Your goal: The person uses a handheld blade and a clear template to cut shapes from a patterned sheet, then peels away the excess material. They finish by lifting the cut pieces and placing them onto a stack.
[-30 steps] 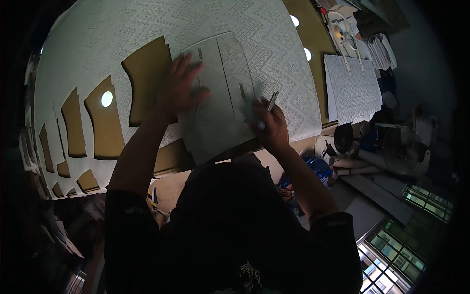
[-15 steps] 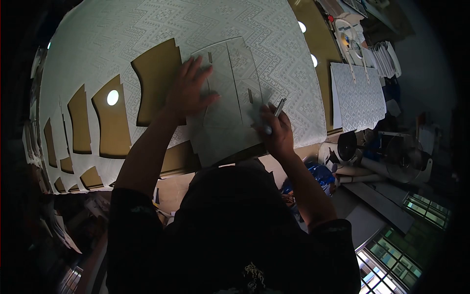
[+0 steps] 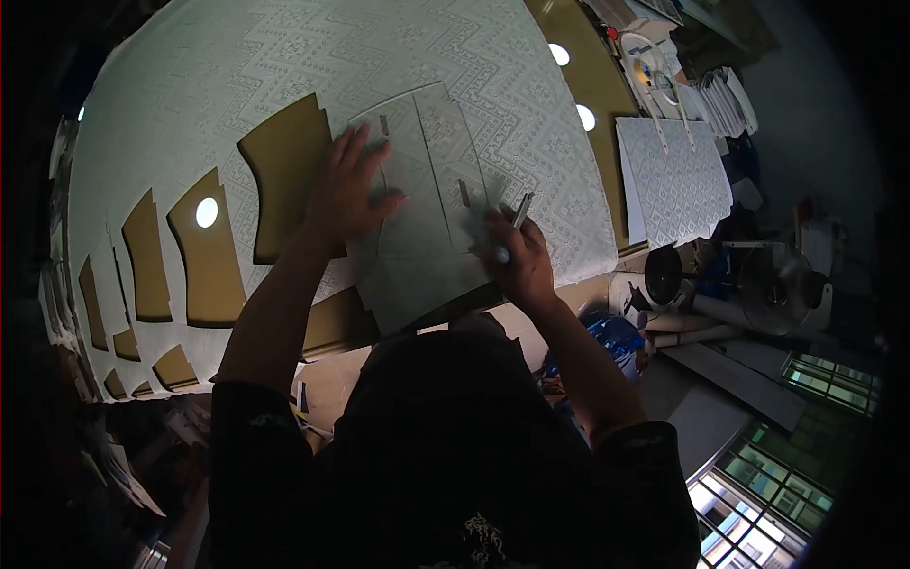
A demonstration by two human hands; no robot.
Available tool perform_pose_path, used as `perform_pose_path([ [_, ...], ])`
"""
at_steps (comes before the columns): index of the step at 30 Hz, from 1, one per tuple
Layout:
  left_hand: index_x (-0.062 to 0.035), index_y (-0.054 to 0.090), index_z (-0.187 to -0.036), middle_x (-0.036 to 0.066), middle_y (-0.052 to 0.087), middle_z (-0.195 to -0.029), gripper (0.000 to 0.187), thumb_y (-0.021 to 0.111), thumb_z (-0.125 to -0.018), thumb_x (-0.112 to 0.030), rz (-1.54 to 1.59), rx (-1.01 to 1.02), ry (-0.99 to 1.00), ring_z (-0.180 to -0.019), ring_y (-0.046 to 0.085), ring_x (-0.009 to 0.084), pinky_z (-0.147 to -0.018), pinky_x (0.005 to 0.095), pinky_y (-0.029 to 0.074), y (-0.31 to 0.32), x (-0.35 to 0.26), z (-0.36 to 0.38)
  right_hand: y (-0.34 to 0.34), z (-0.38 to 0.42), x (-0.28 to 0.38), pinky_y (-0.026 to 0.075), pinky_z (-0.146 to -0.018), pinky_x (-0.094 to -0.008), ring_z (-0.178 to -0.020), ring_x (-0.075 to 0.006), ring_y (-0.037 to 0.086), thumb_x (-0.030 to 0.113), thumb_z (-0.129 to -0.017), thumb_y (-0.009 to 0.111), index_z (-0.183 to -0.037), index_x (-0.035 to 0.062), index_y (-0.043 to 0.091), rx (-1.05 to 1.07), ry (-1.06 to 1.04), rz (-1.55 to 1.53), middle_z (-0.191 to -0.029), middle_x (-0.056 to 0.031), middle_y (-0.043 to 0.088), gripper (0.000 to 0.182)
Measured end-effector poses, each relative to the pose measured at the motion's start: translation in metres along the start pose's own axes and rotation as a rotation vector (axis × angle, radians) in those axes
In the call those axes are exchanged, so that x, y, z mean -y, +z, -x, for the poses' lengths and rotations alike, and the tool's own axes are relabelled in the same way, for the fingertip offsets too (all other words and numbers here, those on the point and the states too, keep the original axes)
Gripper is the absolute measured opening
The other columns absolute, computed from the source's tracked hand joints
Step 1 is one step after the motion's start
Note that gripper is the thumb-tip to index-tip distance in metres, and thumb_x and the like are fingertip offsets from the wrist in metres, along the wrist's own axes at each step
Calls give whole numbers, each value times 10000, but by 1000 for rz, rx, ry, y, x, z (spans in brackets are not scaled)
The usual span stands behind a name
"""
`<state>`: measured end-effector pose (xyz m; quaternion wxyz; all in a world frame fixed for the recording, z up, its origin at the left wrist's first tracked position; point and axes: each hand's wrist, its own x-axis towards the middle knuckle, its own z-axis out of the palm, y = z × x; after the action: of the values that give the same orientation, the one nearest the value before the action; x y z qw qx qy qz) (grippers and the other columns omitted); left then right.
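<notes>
A patterned pale fabric [image 3: 398,43] covers the table. My left hand [image 3: 346,194] lies open on it, fingers spread, pressing a clear, flat template [image 3: 408,180] with small slots. The template's outline is partly hard to make out against the fabric. In my right hand [image 3: 519,256], near the template's right edge, is a slim silver utility knife [image 3: 523,209], its upper end sticking out above the fingers. The tip is hidden and blurred by the hand. A curved cut-out [image 3: 292,180] just left of my left hand shows the brown tabletop.
More curved cut-outs [image 3: 213,261] run along the left, showing brown surface. To the right lie a folded patterned sheet [image 3: 675,180], a white cord-like loop [image 3: 654,81] and stacked papers [image 3: 725,100]. A fan [image 3: 777,289] stands at lower right, beside a blue plastic bag [image 3: 616,341].
The whole view has shifted a little, so the table appears lower and further left. My right hand and the knife have moved slightly toward me; my left hand stays on the template.
</notes>
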<state>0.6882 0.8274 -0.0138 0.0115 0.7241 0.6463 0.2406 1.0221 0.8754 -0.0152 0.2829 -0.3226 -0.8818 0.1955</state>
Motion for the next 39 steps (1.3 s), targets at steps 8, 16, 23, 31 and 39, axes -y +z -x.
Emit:
perform_pose_path([
  [8,-76,538,-1467,252,324,-1629,805,765,-844,-533,-5,24,-23,-1509,283,463,-1209,570,309,4,-2,-2,-6,-2,4,501,-1048,-497,-1281,-398,603,124,-773,863,-1199,73,597,17,-5,-62,-1325,-148,687,505],
  [16,-76,539,-1466,246,324,-1630,824,751,-844,-573,20,39,-58,-1508,282,457,-1212,565,305,4,-2,-1,-6,-1,2,505,-1040,-502,-1275,-413,606,140,-787,847,-1186,67,594,36,15,-31,-1332,-151,683,478],
  [23,-65,546,-1456,255,335,-1618,832,731,-850,-604,-13,37,-46,-1495,295,467,-1206,572,305,5,-1,-1,-6,-1,2,503,-1042,-503,-1279,-412,602,143,-800,844,-1198,69,589,46,-4,-16,-1338,-149,679,478],
  [31,-64,554,-1447,265,344,-1608,833,738,-845,-609,-8,-10,-3,-1489,300,478,-1201,574,314,12,4,1,-3,-2,1,487,-1037,-503,-1269,-391,599,162,-791,850,-1173,78,604,14,-11,-18,-1340,-129,669,462],
  [39,-64,560,-1444,264,352,-1605,830,749,-841,-603,-12,-12,-2,-1493,302,470,-1203,564,318,9,3,1,-3,-2,-1,500,-1045,-487,-1277,-400,607,161,-817,847,-1179,75,590,23,-8,0,-1326,-144,692,452],
])
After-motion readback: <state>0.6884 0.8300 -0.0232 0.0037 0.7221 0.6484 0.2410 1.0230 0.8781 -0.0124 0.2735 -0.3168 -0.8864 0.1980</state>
